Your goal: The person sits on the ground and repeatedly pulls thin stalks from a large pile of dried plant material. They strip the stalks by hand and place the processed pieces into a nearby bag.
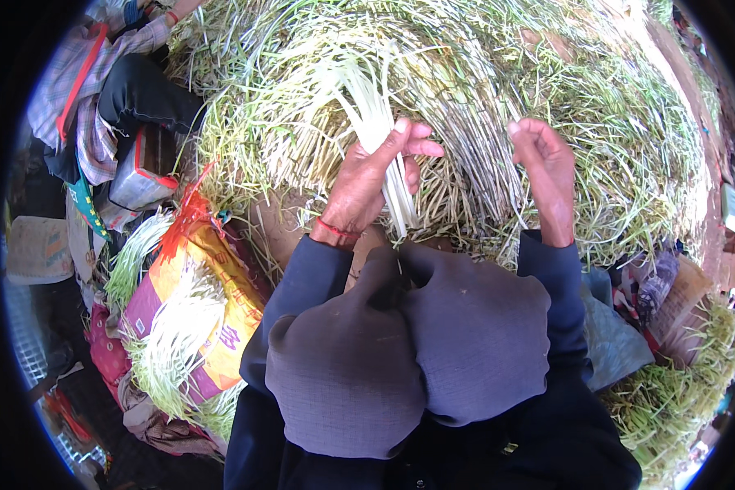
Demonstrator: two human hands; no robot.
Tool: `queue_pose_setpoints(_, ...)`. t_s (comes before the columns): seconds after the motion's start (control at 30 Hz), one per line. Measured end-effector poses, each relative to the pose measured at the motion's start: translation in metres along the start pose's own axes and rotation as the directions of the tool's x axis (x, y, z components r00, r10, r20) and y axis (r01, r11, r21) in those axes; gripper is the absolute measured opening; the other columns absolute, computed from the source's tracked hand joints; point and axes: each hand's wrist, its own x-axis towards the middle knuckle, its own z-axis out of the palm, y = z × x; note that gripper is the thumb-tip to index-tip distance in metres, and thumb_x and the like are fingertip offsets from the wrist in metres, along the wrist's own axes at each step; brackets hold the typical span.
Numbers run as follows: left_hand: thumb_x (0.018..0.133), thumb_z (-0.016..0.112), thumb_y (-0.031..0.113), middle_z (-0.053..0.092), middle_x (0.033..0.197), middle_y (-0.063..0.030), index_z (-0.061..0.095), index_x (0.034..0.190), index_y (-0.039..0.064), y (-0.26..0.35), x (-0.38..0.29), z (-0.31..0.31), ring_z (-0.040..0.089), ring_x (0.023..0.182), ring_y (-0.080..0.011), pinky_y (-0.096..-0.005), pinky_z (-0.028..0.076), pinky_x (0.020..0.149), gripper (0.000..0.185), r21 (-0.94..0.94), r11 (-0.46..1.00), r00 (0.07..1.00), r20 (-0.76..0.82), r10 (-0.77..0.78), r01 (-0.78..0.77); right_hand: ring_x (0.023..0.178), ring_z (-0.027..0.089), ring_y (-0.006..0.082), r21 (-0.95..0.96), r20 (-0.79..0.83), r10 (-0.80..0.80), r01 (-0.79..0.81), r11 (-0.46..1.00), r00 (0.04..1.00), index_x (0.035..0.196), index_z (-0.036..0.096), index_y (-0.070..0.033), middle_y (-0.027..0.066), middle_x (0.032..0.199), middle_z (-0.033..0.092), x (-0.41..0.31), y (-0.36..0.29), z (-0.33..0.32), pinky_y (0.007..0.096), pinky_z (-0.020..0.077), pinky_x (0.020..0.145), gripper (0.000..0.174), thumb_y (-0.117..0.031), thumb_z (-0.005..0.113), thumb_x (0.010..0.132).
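My left hand (383, 165) holds a small bundle of pale plant stalks (367, 113), their leafy ends pointing up and away and their cut ends hanging down near my knees. To the right, my right hand (542, 147) is raised over the heap with thumb and fingertips together; a thin stalk (519, 199) runs from near its fingertips downward. Beneath both hands lies a large heap of long, green-leaved stalks (465, 135), darker and unpeeled-looking at the centre. A pile of whitish stalks (180, 318) rests on a yellow and purple printed sack (236, 294) to my left.
Red plastic strings (190, 211) are gathered at the sack's top. A co-worker in a checked shirt (98, 104) sits at upper left beside a box-like bag (144, 174). Right of my knees lie a blue bag (612, 334), cloths and plant scraps (667, 404).
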Motion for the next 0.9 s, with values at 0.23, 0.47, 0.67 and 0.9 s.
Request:
queue_pose_setpoints(0.23, 0.102, 0.044, 0.024, 0.049, 0.132, -0.0309, 0.057, 0.107, -0.003, -0.004, 0.008, 0.003, 0.050, 0.125, -0.0372, -0.0473, 0.043, 0.105, 0.031, -0.303, 0.952, 0.989, 0.149, 0.008, 0.038, 0.059, 0.059, 0.0090, -0.058, 0.107, 0.010, -0.004, 0.998, 0.994, 0.098, 0.066, -0.004, 0.0060, 0.085, 0.070, -0.034, 0.043, 0.014, 0.0232, 0.0478, 0.051, 0.012, -0.007, 0.068, 0.087)
queue_pose_setpoints(0.47, 0.102, 0.040, 0.028, 0.043, 0.141, -0.0269, 0.061, 0.115, 0.000, -0.007, 0.011, 0.005, 0.041, 0.134, -0.0373, -0.0486, 0.034, 0.111, 0.038, -0.296, 0.955, 0.990, 0.133, 0.053, -0.012, 0.053, 0.056, 0.0089, -0.460, 0.180, 0.021, 0.065, 0.886, 0.983, 0.095, 0.066, -0.001, 0.0068, 0.077, 0.067, -0.030, 0.024, 0.009, 0.0285, 0.0448, 0.048, 0.012, -0.010, 0.069, 0.087)
queue_pose_setpoints(0.67, 0.101, 0.039, 0.034, 0.039, 0.144, -0.0253, 0.064, 0.118, 0.007, -0.016, 0.015, -0.002, 0.032, 0.139, -0.0358, -0.0501, 0.020, 0.116, 0.041, -0.366, 0.930, 0.955, 0.257, 0.146, -0.044, 0.074, 0.064, 0.0124, -0.007, 0.190, -0.206, 0.211, 0.977, 0.960, 0.096, 0.067, -0.002, 0.0081, 0.086, 0.068, -0.036, 0.008, 0.027, 0.0267, 0.0501, 0.064, 0.013, -0.005, 0.070, 0.085)
queue_pose_setpoints(0.9, 0.101, 0.036, 0.035, 0.033, 0.149, -0.0232, 0.062, 0.125, 0.012, -0.022, 0.018, -0.008, 0.027, 0.141, -0.0375, -0.0478, 0.020, 0.116, 0.042, -0.335, 0.938, 0.909, 0.357, 0.214, -0.089, 0.086, 0.064, 0.0176, 0.116, 0.368, -0.415, 0.402, 0.908, 0.832, 0.099, 0.068, -0.002, 0.0083, 0.097, 0.067, -0.036, -0.001, 0.049, 0.0308, 0.0502, 0.074, 0.014, -0.008, 0.066, 0.086)
